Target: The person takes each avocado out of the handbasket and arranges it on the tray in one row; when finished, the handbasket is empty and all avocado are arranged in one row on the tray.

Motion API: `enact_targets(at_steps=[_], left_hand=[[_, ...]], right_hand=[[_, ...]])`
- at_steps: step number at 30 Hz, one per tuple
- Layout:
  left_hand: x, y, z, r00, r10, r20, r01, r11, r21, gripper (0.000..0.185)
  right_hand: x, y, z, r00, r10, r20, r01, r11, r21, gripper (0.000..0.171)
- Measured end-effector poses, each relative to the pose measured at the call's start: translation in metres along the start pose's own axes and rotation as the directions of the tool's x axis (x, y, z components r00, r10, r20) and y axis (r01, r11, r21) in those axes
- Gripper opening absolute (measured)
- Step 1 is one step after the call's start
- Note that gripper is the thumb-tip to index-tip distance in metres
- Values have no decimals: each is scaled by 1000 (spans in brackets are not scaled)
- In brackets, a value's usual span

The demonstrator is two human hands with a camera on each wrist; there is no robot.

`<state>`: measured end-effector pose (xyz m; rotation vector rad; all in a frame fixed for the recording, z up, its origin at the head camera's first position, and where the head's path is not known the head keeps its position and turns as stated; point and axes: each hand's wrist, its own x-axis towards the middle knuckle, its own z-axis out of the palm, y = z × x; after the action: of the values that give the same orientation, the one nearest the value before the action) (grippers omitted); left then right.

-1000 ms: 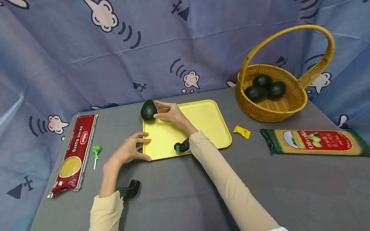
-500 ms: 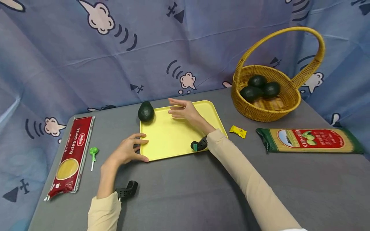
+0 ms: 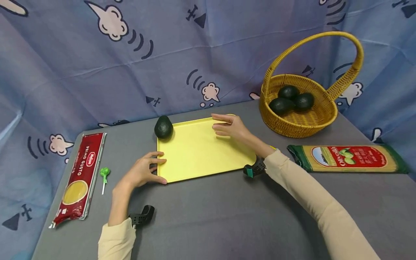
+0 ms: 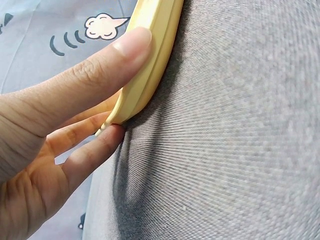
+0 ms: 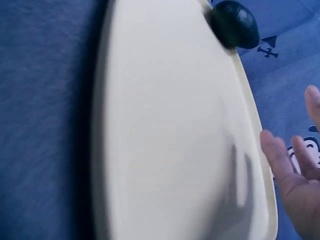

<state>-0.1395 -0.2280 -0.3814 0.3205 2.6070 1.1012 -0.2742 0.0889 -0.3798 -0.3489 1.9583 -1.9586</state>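
At the near left corner of a yellow tray [image 3: 191, 155], my left hand [image 3: 141, 171] holds the edge. Its thumb [image 4: 100, 75] lies along the tray's outer wall, with the other fingers bent around the corner. One dark green avocado [image 3: 164, 127] sits at the tray's far left corner, overlapping the rim. My right hand [image 3: 232, 127] hovers over the tray's far right part, fingers spread and holding nothing. In the right wrist view its fingers [image 5: 277, 155] appear beside the far rim. Three more avocados [image 3: 303, 101] lie in a yellow wicker basket [image 3: 292, 130] with a tall handle.
A red pasta packet [image 3: 82, 177] and a green lollipop [image 3: 104, 173] lie left of the tray. A green and red spaghetti packet [image 3: 349, 159] lies at the right. The right wrist nearly hides a yellow wrapped candy [image 3: 273, 147]. A patterned curtain [image 3: 169, 54] hangs behind the table.
My right hand has let go of the avocado at the tray's far left corner and moved right across the tray. The left hand has stayed at the tray's corner.
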Motion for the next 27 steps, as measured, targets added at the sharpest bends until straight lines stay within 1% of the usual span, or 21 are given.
enact_targets(at_steps=[7, 11, 14, 16, 18, 21, 24, 27], left_hand=[[-1, -1, 0, 1000, 15, -5, -15, 1000, 18, 72], [-2, 0, 0, 1000, 17, -2, -17, 999, 28, 72], [-2, 1, -1, 1000, 23, -2, -23, 1000, 21, 72], [-2, 1, -1, 1000, 24, -3, -24, 1000, 13, 72], [-2, 0, -1, 1000, 25, -3, -25, 1000, 15, 72], [-2, -1, -1, 1000, 25, 1, -25, 1000, 17, 73], [-1, -2, -1, 1000, 28, 5, -28, 999, 16, 74], [-1, -3, 0, 1000, 29, 7, -29, 1000, 4, 74]], right_hand=[[-35, -12, -29, 997, 0, -83, -8, 995, -96, 54], [-56, -25, -46, 991, -31, -127, 14, 991, -133, 55], [-72, -34, -59, 984, -78, -158, 61, 992, -113, 56], [-80, -39, -69, 977, -111, -182, 103, 993, -56, 56], [-86, -43, -78, 966, -131, -223, 136, 991, 7, 56], [-93, -46, -92, 941, -136, -309, 164, 984, 67, 55], [-99, -49, -106, 910, -116, -398, 165, 982, 91, 51], [-102, -50, -121, 876, -92, -473, 163, 980, 112, 41]])
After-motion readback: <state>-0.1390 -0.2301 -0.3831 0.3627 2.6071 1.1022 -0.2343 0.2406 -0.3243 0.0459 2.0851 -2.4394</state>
